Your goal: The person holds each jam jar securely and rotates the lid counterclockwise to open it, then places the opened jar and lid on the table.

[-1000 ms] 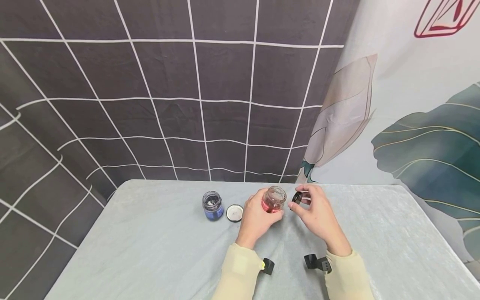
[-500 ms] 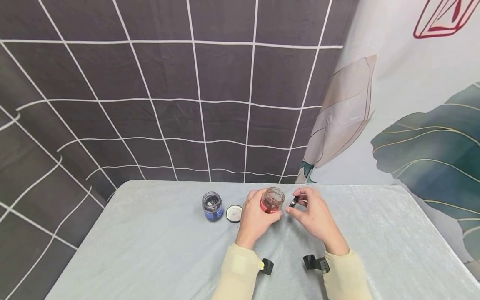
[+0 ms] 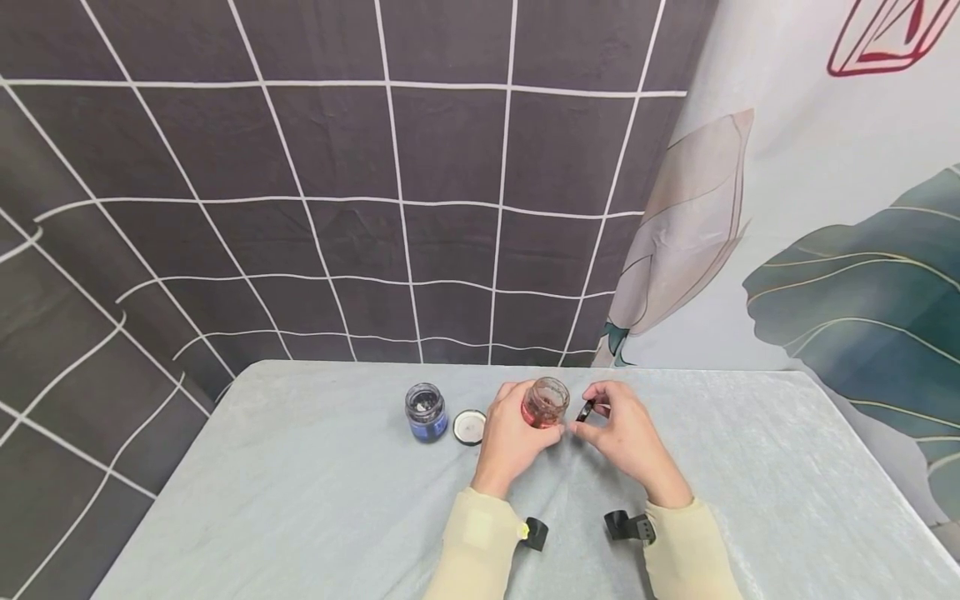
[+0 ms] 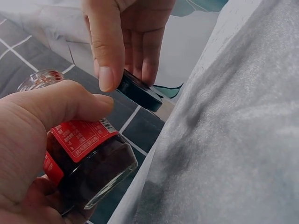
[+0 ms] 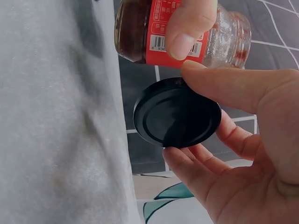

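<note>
My left hand (image 3: 516, 433) grips a glass jar with a red label (image 3: 546, 403); its mouth is uncovered. In the left wrist view the jar (image 4: 86, 158) is dark with contents toward its base, and the thumb lies across the label. Just to the right, my right hand (image 3: 626, 433) pinches a black jar lid (image 3: 585, 411) by its rim, held on edge. The right wrist view shows the lid's (image 5: 177, 112) flat black face between thumb and fingertips. Lid and jar are apart, and the two thumbs are close together.
Left of my hands stands an uncovered glass jar with a blue label (image 3: 427, 413). Beside it a second lid (image 3: 469, 427) lies with its white inner side up, close to my left hand. Grey cloth covers the table (image 3: 300, 483); a dark gridded curtain (image 3: 337, 150) hangs behind.
My right hand has shifted slightly left and nearer to me with the black lid, which has turned in its fingers. My left hand and the red-labelled jar have barely moved.
</note>
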### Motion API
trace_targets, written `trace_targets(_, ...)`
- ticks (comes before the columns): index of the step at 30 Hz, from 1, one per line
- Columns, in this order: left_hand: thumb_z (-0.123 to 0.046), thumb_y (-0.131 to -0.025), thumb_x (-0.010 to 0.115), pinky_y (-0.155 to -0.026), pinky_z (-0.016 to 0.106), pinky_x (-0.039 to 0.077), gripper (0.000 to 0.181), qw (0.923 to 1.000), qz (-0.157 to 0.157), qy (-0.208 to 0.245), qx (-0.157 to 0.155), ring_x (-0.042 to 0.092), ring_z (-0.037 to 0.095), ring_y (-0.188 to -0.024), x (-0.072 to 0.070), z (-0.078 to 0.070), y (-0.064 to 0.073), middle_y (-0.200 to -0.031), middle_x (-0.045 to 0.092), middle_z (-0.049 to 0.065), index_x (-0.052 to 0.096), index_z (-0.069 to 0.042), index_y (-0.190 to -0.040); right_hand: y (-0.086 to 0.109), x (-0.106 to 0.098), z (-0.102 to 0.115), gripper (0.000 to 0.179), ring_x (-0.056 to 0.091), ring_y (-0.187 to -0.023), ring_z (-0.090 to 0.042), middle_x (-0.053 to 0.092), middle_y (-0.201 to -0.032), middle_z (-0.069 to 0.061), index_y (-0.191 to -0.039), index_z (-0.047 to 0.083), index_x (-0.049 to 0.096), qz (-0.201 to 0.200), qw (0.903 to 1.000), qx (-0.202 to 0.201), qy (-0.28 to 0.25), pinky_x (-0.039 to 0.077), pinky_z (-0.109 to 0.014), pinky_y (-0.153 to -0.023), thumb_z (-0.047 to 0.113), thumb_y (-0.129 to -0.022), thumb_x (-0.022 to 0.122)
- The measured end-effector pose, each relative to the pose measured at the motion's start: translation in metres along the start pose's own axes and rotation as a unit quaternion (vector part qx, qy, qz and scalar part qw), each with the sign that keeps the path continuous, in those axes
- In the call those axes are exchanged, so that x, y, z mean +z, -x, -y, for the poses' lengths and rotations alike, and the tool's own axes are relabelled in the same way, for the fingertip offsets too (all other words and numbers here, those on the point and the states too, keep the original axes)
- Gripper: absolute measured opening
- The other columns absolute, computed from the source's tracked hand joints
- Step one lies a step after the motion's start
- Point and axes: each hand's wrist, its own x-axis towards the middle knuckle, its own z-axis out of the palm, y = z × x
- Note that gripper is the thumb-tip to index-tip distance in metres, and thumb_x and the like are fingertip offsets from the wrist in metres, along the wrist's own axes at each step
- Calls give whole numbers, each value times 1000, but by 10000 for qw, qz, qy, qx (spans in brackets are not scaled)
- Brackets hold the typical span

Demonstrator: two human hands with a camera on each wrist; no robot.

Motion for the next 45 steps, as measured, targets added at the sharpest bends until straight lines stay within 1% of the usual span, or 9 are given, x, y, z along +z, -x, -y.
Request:
trace_targets(10, -21, -65, 90, -92, 34, 50, 59, 10000, 54, 33, -43, 63, 13, -101, 2, 3, 0, -111, 64, -4, 70, -19, -121, 0, 4, -5, 40, 65, -103, -38, 60, -112, -21, -102, 2, 60, 136, 9996, 154, 178, 50, -53, -94, 12, -74, 88)
trace_targets(15, -21, -65, 89, -92, 34, 49, 59, 9999, 76, 57, -71, 62, 13, -101, 3, 3, -1, -110, 65, -4, 70, -19, -121, -1, 5, -7, 40, 65, -102, -37, 61, -110, -20, -99, 3, 60, 182, 9995, 142, 215, 50, -52, -93, 11, -73, 89)
trace_targets(21, -20, -64, 89, -91, 33, 50, 59, 9999, 94, 44, -70, 63, 13, -100, 2, 3, -1, -111, 65, -4, 71, -19, -120, -2, 7, -8, 40, 64, -103, -36, 61, -111, -21, -101, 2, 61, 263, 9992, 192, 216, 50, -52, -94, 9, -73, 88)
trace_targets(30, -19, -66, 89, -92, 33, 50, 57, 9997, 146, 77, -175, 63, 14, -102, 2, 5, 0, -112, 66, -3, 71, -18, -120, -4, 10, -11, 39, 62, -97, -30, 61, -107, -16, -101, 3, 61, 330, 9990, 133, 258, 49, -48, -90, 5, -72, 87)
trace_targets(36, -18, -65, 88, -92, 35, 50, 58, 9998, 155, 5, -154, 63, 16, -102, 2, 6, 0, -111, 66, -2, 71, -15, -120, -4, 11, -12, 40, 62, -99, -29, 61, -106, -14, -101, 3, 61, 460, 9988, 80, 149, 49, -49, -92, 4, -71, 88)
trace_targets(41, -18, -66, 86, -95, 36, 49, 58, 9994, 243, -21, -252, 63, 16, -104, 2, 8, 1, -112, 66, -1, 70, -15, -121, -3, 14, -14, 41, 63, -104, -30, 62, -107, -12, -102, 4, 61, 577, 9983, 54, 15, 49, -52, -96, 3, -71, 88)
trace_targets(45, -18, -66, 87, -94, 38, 49, 58, 9995, 204, -26, -241, 63, 19, -104, 3, 9, 1, -112, 66, 1, 70, -13, -121, -2, 16, -17, 42, 64, -107, -30, 63, -108, -11, -103, 4, 60, 608, 9981, 59, -89, 48, -51, -98, 0, -70, 87)
